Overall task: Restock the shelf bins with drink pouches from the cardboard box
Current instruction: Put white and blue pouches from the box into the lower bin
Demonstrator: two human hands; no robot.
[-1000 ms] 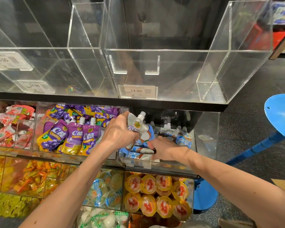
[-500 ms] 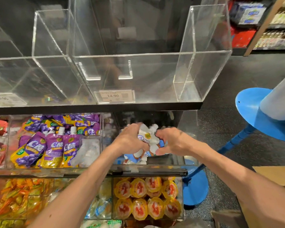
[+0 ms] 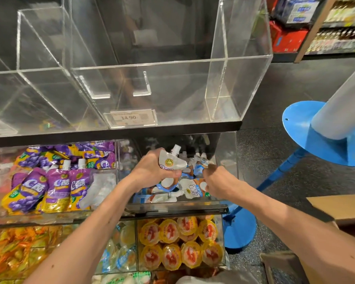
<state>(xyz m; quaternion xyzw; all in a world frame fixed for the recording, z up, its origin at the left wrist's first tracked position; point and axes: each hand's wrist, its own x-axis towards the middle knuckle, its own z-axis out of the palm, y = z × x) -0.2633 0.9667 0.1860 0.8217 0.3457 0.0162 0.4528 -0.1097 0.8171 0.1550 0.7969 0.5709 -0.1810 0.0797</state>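
Wraps the left hand [image 3: 152, 171] tight round the body of a white spouted plastic drink pouch [image 3: 171, 163], spout up, just above the clear acrylic shelf bin [image 3: 229, 154]. Curls the right hand [image 3: 219, 181] against a white-and-blue pouch [image 3: 193, 190] lying in that bin, too blurred at the fingertips to tell clamped from merely touching. Shows only part of the brown cardboard box [image 3: 340, 206], cut off at the right edge.

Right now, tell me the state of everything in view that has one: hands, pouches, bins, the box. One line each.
left hand, grips the upright pouch.
right hand, pinches the lying pouch.
upright pouch, capped, held.
lying pouch, on its side in white pouch bin.
white pouch bin, partly filled.
purple pouch bin, well stocked.
top bin, no stock visible.
cardboard box, flap open, contents hidden.
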